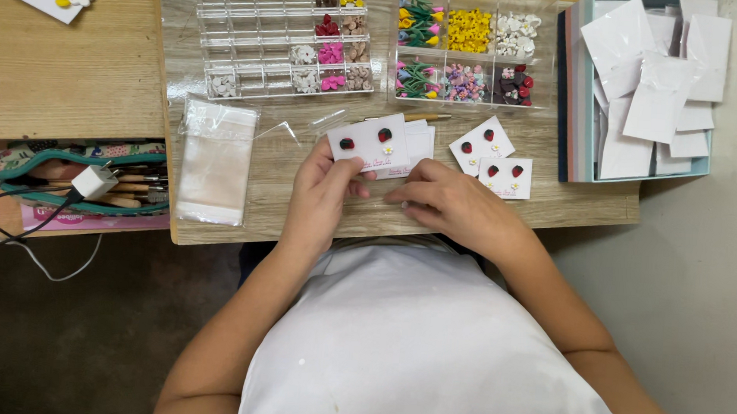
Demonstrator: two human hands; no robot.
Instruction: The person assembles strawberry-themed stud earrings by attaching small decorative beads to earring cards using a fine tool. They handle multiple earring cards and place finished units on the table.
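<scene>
My left hand (pixel 322 193) holds a white card (pixel 371 143) with two small red-and-black earrings pinned to it, just above the wooden board (pixel 223 67). My right hand (pixel 442 199) is at the card's lower right edge, fingers curled against it. More white cards lie stacked under the held one. Two finished cards (pixel 482 143) (pixel 506 177) with similar red earrings lie to the right of my hands.
Two clear compartment boxes, the left box (pixel 261 18) and the right box (pixel 470 45), hold small coloured flower pieces. A stack of clear plastic bags (pixel 214 163) lies at left. A teal box (pixel 645 88) holds blank white cards. A pouch of tools (pixel 77 176) and a charger (pixel 93 183) sit lower left.
</scene>
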